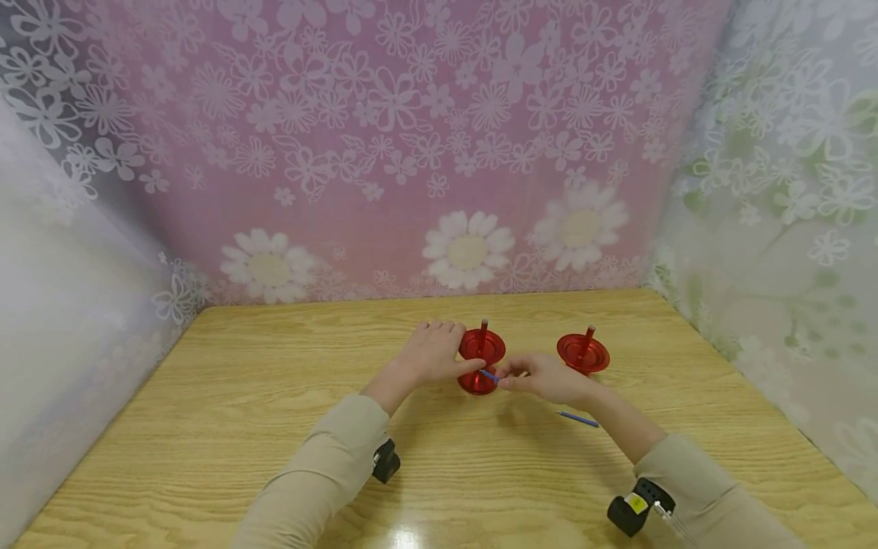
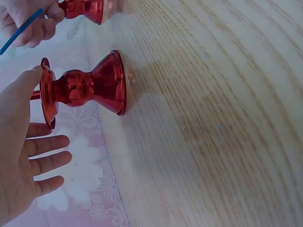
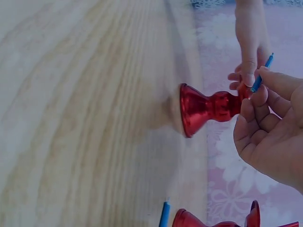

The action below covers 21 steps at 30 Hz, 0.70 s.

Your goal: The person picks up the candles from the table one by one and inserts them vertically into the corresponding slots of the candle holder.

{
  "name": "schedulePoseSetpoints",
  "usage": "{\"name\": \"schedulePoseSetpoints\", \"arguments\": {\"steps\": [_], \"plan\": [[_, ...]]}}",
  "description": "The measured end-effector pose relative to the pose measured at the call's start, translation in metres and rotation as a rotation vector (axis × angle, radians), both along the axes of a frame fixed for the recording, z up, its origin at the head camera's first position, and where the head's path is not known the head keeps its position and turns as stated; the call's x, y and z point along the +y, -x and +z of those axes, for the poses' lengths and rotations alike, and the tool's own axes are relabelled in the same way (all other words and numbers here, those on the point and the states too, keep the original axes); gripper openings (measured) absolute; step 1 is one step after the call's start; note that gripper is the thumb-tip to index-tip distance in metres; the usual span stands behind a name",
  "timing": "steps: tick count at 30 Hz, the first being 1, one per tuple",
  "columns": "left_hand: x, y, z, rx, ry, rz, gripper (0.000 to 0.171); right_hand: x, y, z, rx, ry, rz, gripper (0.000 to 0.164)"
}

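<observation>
In the head view, two shiny red candle holders stand on the wooden surface [image 1: 274, 366]. The left hand [image 1: 428, 354] is at the left one, the first candle holder [image 1: 490, 352], with its thumb in front and its fingers around the far side. The right hand [image 1: 552, 380] is just beside it and pinches a thin blue candle [image 1: 489, 376] in front of that holder. The second candle holder [image 1: 583, 354] is to the right, partly hidden behind the right hand. A loose blue candle [image 1: 578, 419] lies near it. A pink cloth [image 1: 343, 221] with white flowers hangs at the back.

In the left wrist view, the left thumb is on the rim of the first holder's dish and the pointer finger goes behind it, so they hold it between them. The other three fingers are spread out straight.

In the right wrist view, the right thumb and pointer finger pinch the blue candle, and the other fingers bend loosely. I cannot tell if the candle touches the dish.
</observation>
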State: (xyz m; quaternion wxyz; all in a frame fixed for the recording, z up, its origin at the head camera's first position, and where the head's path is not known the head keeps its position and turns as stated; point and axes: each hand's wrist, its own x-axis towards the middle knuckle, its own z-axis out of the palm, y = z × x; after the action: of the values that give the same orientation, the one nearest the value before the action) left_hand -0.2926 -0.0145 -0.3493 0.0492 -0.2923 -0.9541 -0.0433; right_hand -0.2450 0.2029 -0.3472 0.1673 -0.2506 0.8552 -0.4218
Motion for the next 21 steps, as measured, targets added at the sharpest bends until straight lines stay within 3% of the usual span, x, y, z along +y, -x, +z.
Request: {"name": "schedulePoseSetpoints", "arguments": {"steps": [4, 12, 21], "plan": [[0.0, 0.0, 0.0, 0.001, -0.002, -0.006, 0.06, 0.0, 0.001, 0.007, 0.024, 0.039, -0.026, 0.024], [0.0, -0.001, 0.001, 0.001, -0.004, -0.006, 0.058, -0.003, 0.006, 0.015, 0.101, 0.016, -0.103, 0.017], [0.0, 0.0, 0.0, 0.009, -0.006, -0.01, 0.056, -0.009, 0.019, 0.02, 0.175, 0.043, -0.193, 0.025]]}}
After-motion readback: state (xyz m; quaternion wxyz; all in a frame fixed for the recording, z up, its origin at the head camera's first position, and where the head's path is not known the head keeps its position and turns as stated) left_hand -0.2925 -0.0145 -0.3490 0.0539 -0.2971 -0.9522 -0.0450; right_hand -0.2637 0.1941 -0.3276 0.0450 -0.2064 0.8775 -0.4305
